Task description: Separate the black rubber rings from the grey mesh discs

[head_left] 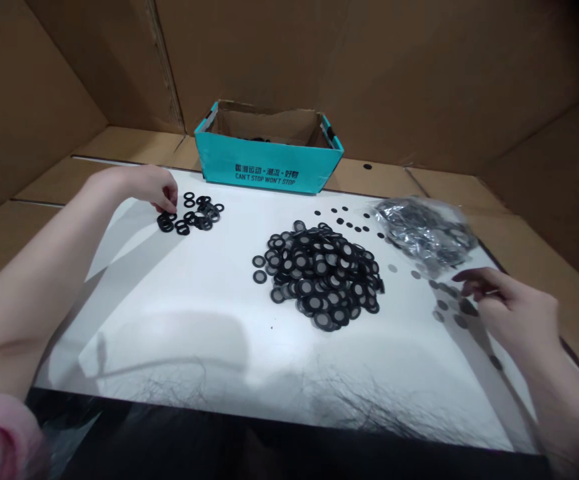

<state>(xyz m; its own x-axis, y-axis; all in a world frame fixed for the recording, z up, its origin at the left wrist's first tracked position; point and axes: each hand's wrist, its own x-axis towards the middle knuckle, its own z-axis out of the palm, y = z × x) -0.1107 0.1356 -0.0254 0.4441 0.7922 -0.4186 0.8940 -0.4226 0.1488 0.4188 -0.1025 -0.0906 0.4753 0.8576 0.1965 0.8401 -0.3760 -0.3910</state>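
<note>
At the left, my left hand reaches down to a small group of loose black rings. Its thumb and fingers are pinched together over a black ring at the edge of that group. Over on the right, my right hand hovers above thin dark discs scattered on the table, its index finger stretched out and the others loosely bent. I see nothing held in it. Between the hands lies a big heap of black rings with grey round centres.
A turquoise box with dark pieces inside stands at the back. A clear plastic bag of dark discs lies at the back right. Several small black discs dot the white tabletop. Cardboard walls surround it.
</note>
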